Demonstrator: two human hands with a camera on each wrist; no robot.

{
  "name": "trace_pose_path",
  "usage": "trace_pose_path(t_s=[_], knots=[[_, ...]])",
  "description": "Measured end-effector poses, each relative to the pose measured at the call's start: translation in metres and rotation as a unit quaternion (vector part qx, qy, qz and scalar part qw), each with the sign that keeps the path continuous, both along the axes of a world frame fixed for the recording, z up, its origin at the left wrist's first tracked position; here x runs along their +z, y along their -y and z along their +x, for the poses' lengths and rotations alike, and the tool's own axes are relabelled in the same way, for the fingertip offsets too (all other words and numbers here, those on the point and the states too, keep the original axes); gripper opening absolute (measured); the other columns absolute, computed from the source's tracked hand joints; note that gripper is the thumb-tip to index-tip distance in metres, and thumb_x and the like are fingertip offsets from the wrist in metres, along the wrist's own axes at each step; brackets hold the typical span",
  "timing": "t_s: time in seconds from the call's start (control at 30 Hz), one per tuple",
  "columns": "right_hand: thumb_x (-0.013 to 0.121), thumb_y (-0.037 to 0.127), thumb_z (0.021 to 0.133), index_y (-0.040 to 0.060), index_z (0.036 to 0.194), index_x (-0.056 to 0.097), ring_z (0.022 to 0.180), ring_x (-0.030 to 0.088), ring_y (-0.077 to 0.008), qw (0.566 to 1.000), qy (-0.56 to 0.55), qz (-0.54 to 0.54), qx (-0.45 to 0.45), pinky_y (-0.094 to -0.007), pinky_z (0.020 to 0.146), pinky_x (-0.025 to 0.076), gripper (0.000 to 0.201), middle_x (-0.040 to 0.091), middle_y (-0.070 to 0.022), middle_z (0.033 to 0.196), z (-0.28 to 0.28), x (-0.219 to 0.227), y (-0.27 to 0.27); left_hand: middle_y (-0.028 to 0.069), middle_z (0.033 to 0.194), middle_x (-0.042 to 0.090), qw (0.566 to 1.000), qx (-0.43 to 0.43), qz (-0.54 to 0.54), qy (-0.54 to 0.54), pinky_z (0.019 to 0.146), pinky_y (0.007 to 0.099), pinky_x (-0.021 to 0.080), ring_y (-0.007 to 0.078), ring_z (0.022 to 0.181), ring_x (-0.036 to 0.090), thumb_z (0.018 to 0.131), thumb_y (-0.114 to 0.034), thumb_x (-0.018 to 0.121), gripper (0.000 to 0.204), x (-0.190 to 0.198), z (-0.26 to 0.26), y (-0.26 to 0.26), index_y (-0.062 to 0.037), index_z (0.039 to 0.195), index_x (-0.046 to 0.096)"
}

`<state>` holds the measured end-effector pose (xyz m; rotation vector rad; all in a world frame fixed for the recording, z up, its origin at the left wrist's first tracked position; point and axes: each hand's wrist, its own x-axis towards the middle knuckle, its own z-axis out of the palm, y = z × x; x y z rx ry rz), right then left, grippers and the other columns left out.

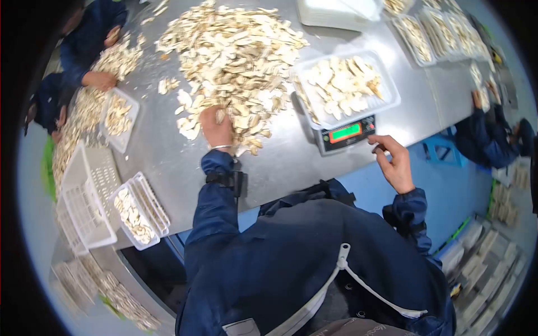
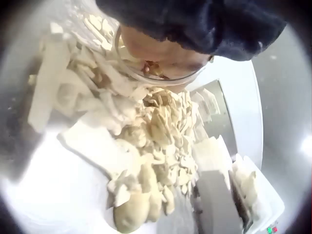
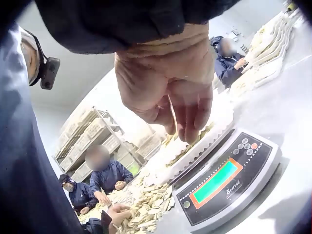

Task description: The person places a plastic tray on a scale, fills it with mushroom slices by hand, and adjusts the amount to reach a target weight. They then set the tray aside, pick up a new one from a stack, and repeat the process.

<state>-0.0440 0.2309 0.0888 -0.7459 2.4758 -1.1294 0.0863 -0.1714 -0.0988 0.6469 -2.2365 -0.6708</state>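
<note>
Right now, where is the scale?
In the head view the scale sits at the table's near edge, right of the slice pile, under a filled white tray, beside the right hand.

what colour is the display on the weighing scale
Green, framed by an orange-red border, on the scale display. The right wrist view shows it best.

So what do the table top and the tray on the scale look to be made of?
Table top: likely stainless steel, grey with a dull brushed sheen. Tray on the scale: probably thin, milky translucent plastic; the slices show through its wall.
</note>
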Motion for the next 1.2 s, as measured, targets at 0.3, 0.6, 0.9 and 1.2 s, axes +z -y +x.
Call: trace_pose_path(t_s=[0.3, 0.6, 0.9, 1.2], knots=[[0.051, -0.002, 0.081, 0.0011, 0.104, 0.063, 0.081, 0.064, -0.0239, 0.998, 0.044, 0.001, 0.036, -0.0325, 0.073, 0.051, 0.026, 0.065, -0.0135, 0.094, 0.001, -0.01, -0.009, 0.0018, 0.095, 0.063, 0.793, 0.05, 0.554, -0.249, 0.058, 0.0212, 0.045, 0.0072, 0.074, 0.057, 0.085, -0.005, 0.06, 0.024, 0.067, 0.002, -0.004, -0.0069, 0.109, 0.062], [0.051, -0.003, 0.082, -0.0001, 0.105, 0.062, 0.081, 0.062, -0.0198, 0.993, 0.045, -0.03, 0.101, -0.0298, 0.073, 0.049, 0.026, 0.064, -0.012, 0.091, -0.042, -0.025, -0.054, 0.0045, 0.104, 0.058, 0.943, -0.219, 0.219, -0.124, 0.087, 0.026, 0.044, 0.0135, 0.098, 0.055, 0.08, 0.004, 0.063, 0.027, 0.2, -0.122, -0.163, -0.003, 0.106, 0.062], [0.05, 0.001, 0.081, 0.0001, 0.103, 0.062, 0.081, 0.063, -0.0323, 0.98, 0.073, -0.048, 0.178, -0.038, 0.074, 0.05, 0.025, 0.064, -0.0169, 0.09, -0.08, -0.045, -0.079, 0.0067, 0.122, 0.057, 0.961, -0.184, 0.202, 0.052, 0.079, 0.0262, 0.05, 0.0158, 0.107, 0.056, 0.089, -0.007, 0.059, 0.026, 0.19, -0.107, -0.178, -0.0053, 0.114, 0.063], [0.051, 0.001, 0.082, -0.0004, 0.103, 0.062, 0.083, 0.064, -0.0322, 0.978, 0.098, -0.035, 0.179, -0.0374, 0.074, 0.05, 0.024, 0.065, -0.0167, 0.093, -0.085, -0.042, -0.074, 0.0168, 0.105, 0.061, 0.943, 0.17, 0.009, 0.286, 0.081, 0.0375, 0.049, 0.0319, 0.092, 0.06, 0.075, -0.019, 0.07, 0.04, 0.021, 0.057, -0.064, -0.0033, 0.112, 0.062]])
